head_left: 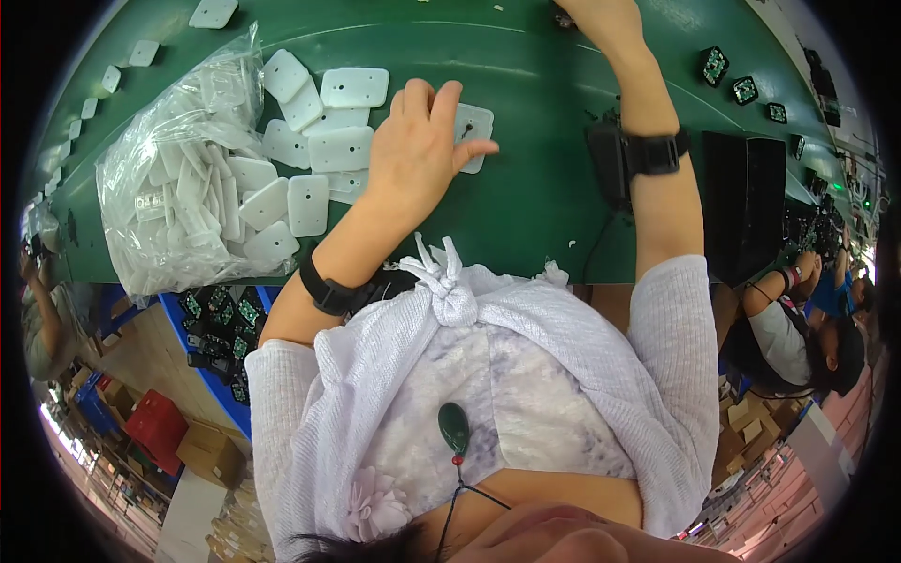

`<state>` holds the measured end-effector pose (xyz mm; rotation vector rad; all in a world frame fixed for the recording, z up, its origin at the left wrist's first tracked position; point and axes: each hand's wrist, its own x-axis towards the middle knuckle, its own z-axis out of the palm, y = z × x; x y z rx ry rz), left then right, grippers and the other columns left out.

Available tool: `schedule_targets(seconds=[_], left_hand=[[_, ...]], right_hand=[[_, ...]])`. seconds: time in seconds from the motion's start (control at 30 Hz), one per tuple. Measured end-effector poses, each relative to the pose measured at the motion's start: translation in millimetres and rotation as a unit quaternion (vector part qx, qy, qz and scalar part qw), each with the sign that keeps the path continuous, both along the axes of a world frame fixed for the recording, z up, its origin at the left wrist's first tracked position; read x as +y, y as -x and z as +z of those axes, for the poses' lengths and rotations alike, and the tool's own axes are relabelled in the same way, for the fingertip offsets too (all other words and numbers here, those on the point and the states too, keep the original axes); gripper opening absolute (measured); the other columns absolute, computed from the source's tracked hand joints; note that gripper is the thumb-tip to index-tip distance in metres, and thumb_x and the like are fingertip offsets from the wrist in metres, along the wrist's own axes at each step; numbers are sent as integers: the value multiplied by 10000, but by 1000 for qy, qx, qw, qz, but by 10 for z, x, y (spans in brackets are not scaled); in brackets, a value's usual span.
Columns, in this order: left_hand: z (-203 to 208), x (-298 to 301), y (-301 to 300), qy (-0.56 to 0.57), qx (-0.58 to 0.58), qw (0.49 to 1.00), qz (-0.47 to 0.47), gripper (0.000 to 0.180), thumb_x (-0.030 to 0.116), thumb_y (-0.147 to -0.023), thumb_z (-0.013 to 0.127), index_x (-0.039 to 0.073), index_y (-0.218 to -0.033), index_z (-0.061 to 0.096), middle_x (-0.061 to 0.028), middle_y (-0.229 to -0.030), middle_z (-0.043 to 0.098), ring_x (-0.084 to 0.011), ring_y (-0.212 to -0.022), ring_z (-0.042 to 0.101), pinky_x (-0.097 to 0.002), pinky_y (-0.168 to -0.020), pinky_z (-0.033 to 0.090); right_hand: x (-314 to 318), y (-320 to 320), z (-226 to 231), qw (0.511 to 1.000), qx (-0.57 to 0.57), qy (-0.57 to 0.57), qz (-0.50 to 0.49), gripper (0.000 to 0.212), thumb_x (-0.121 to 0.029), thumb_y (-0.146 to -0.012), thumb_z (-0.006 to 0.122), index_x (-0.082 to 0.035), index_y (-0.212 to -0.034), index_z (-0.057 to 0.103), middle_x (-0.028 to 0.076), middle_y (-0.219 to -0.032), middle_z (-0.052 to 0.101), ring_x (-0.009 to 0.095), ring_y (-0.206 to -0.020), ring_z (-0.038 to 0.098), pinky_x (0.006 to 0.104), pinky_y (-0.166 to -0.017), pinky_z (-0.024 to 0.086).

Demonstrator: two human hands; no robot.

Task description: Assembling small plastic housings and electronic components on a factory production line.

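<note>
My left hand is held over the green table, thumb spread away from the fingers and nothing gripped. Beside its thumb and index finger lies a white plastic plate with rounded corners and a small dark mark in the middle. To its left are several loose white plates, some overlapping. My right hand reaches to the far edge of the view, its fingers mostly cut off. A small dark object is at its fingers; whether it is held is not visible.
A clear plastic bag spills more plates at left. White plates line the far left. Small circuit boards line the right, near a black box. A blue bin holds boards at lower left. Another person sits at right.
</note>
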<state>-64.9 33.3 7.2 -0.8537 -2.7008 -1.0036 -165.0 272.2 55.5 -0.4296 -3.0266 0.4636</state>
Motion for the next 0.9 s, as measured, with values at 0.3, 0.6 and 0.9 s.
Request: schedule_targets(seconds=[0.3, 0.6, 0.9], left_hand=[[-83, -189, -83, 50, 54, 994, -84, 663, 111, -709, 730, 76, -1323, 482, -82, -1102, 552, -262, -1027, 520, -380, -859, 424], [-93, -278, -64, -98, -20, 992, -83, 601, -72, -747, 605, 92, -1317, 508, -65, -1250, 581, -265, -1134, 539, -377, -914, 419], [-159, -368, -130, -63, -9, 991, -114, 562, -109, -780, 465, 110, -1288, 563, -44, -1324, 563, -276, -1201, 524, -388, -977, 413]], right_hand=[[-272, -1262, -367, 952, 220, 185, 102, 359, -103, -808, 715, -47, -1139, 587, 78, -1055, 609, 224, -996, 593, 325, -864, 467], [-451, -1488, -166, 947, 196, 171, 187, 322, -55, -797, 700, -32, -1109, 625, 120, -1108, 637, 283, -1022, 606, 347, -887, 479], [-731, -1553, -253, 937, 154, 161, 270, 349, -21, -751, 710, -37, -1092, 636, 105, -1107, 637, 288, -1012, 596, 360, -863, 491]])
